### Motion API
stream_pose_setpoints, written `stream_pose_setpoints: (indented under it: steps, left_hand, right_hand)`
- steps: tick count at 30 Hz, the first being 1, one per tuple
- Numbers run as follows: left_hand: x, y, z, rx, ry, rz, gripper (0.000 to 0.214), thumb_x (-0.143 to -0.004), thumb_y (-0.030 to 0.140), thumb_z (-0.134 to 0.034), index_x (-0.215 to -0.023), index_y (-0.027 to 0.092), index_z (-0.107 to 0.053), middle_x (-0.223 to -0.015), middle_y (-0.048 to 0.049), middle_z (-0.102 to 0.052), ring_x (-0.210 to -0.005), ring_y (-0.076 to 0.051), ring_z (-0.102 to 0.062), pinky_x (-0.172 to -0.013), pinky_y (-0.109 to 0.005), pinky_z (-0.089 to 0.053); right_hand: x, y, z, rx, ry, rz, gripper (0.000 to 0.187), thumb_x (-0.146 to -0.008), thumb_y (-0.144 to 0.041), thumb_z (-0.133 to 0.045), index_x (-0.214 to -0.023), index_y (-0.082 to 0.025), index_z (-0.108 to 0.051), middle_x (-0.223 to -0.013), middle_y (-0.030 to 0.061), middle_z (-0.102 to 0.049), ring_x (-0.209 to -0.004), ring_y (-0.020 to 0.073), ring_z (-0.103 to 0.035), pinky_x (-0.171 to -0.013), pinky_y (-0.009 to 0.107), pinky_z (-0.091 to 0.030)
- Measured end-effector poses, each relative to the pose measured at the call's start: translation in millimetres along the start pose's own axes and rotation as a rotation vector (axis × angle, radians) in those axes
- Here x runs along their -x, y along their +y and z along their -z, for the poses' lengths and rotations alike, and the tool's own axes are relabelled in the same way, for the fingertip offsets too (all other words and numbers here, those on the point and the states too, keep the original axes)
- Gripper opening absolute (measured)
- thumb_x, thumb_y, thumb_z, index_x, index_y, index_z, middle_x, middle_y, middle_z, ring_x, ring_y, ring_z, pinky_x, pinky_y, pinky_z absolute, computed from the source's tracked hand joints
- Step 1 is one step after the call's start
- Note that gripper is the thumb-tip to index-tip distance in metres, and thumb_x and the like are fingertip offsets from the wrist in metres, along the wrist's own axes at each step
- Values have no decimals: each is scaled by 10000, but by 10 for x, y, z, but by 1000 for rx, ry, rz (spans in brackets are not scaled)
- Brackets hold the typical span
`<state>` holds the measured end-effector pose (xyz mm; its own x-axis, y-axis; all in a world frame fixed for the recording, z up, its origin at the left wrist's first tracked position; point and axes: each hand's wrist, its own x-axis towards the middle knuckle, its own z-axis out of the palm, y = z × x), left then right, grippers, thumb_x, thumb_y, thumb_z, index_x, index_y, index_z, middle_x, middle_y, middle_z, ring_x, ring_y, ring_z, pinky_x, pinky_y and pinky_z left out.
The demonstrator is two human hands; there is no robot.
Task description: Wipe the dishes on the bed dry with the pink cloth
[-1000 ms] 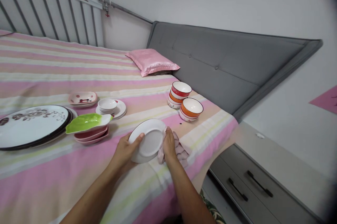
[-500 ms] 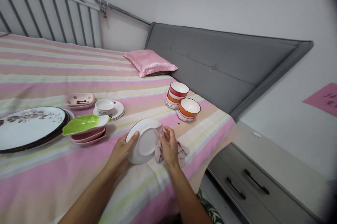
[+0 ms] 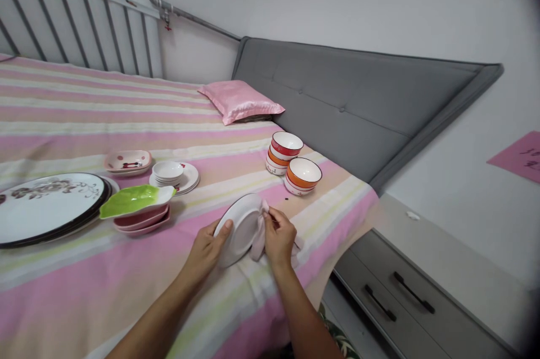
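A white plate (image 3: 239, 229), tilted so that its underside ring faces me, is held above the bed. My left hand (image 3: 210, 246) grips its left edge, thumb on the near face and the other fingers behind. At the plate's right rim, my right hand (image 3: 279, 235) pinches a pale pink cloth (image 3: 258, 241) that laps over the edge; the rest of the cloth hangs below and behind the hand. Beyond the hands stand two stacks of bowls, one topped by a red-banded bowl (image 3: 287, 144), the other by an orange-banded bowl (image 3: 304, 173).
Left of the plate lie a green leaf-shaped dish (image 3: 135, 201) on pink dishes, small white bowls (image 3: 167, 170) on plates, pink rectangular dishes (image 3: 127, 161) and large oval platters (image 3: 50, 201). A pink pillow (image 3: 240, 99) rests by the grey headboard (image 3: 337, 89). A drawer cabinet (image 3: 405, 291) stands right.
The plate has shifted slightly right and turned more edge-on, my left hand moving with it. My right hand has turned and moved a little right, still pinching the cloth at the rim.
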<state>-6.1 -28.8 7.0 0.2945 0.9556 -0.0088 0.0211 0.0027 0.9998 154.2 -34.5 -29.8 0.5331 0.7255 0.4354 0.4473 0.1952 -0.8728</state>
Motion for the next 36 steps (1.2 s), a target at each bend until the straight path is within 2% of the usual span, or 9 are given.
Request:
stream_pose_setpoints:
  steps: [4, 8, 11, 14, 18, 22, 25, 30, 36]
  left_hand:
    - [58, 21, -47, -87, -88, -86, 465, -830, 514, -443, -935, 113, -653, -796, -50, -645, -711, -186, -547, -633, -233, -442]
    - [86, -10, -64, -127, -76, -147, 441, -842, 526, -407, -673, 149, -562, -641, -13, -549, -592, -139, -458, -548, -205, -384]
    - [77, -49, -49, -113, -70, -146, 472, -850, 562, -350, -673, 163, -530, -637, -17, -536, -576, -140, -439, -543, -219, -383]
    - [64, -50, -27, -119, -10, -145, 529, -840, 611, -304, -679, 169, -545, -633, -26, -550, -588, -154, -461, -554, -234, -398]
    - [70, 4, -24, -96, 48, -143, 557, -848, 607, -287, -720, 165, -601, -709, -52, -611, -711, -186, -533, -663, -245, -436]
    - [76, 8, -36, -103, -20, -116, 571, -860, 589, -274, -750, 154, -629, -640, -43, -600, -627, -175, -523, -609, -243, -439]
    - [72, -26, -40, -83, -64, -115, 551, -856, 576, -309, -701, 155, -628, -571, -31, -569, -550, -156, -489, -561, -234, -433]
    - [57, -61, -40, -78, -12, -79, 560, -815, 616, -365, -531, 160, -523, -513, -22, -508, -494, -126, -420, -446, -209, -344]
    - [36, -76, -34, -98, 49, -36, 608, -774, 692, -336, -520, 164, -497, -492, -16, -495, -459, -121, -387, -414, -220, -307]
  right_hand:
    - [-67, -113, 55, -142, 2, 4, 249, -794, -274, -524, -930, -131, -676, -884, 84, -681, -807, 178, -627, -728, 282, -500]
    - [-47, -317, 97, -101, -59, 167, 209, -811, -240, -505, -902, -162, -676, -874, 71, -664, -800, 165, -616, -708, 278, -499]
    - [49, -473, 83, -2, -151, 349, 218, -828, -200, -481, -914, -200, -681, -884, 65, -660, -828, 161, -608, -734, 283, -488]
    - [166, -588, 35, 86, -237, 499, 231, -838, -166, -477, -902, -241, -686, -845, 34, -662, -813, 152, -593, -775, 304, -462]
    - [231, -633, -14, 135, -247, 580, 208, -832, -170, -510, -921, -273, -667, -814, -2, -669, -927, 177, -554, -902, 365, -402]
    - [150, -581, -14, 44, -194, 486, 248, -849, -196, -486, -1067, -221, -600, -880, 37, -645, -961, 179, -540, -878, 349, -425]
    - [26, -513, -5, -4, -106, 368, 209, -856, -232, -473, -996, -204, -625, -902, 55, -636, -882, 166, -563, -807, 317, -452]
    - [-184, -264, -26, -69, -24, 132, 220, -831, -312, -495, -910, -161, -633, -849, 58, -619, -772, 145, -573, -685, 254, -467]
    - [-224, 56, -99, -69, 36, -134, 279, -794, -334, -478, -939, -145, -623, -873, 69, -658, -753, 151, -590, -717, 266, -470]
